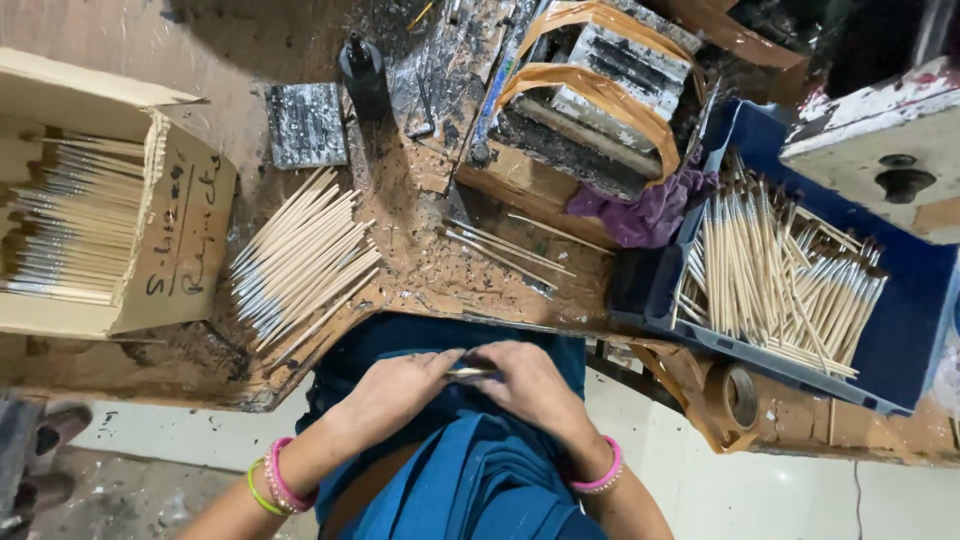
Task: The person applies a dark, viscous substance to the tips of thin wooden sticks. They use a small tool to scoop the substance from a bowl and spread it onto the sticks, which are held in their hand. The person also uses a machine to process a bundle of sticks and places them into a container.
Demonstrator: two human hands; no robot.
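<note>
I see both hands meeting over the lap, just off the near edge of the bench (420, 290). The left hand (395, 390) and right hand (535, 385) each pinch one end of a single thin brush (472, 372) — its long axis runs left to right, level, spanning the small gap between the two sets of fingers. The fingers are closed on it; neither hand is nearer, both touch it.

Ahead on the bench, a fanned pile of brushes (300, 255) lies closest to the left hand, slanting up and away. A few loose brushes (505, 250) lie further in. The blue tray (910, 330) full of brushes sits well to the right, the cardboard box (180, 235) of brushes far left. Nothing stands between the hands and the bench edge.
</note>
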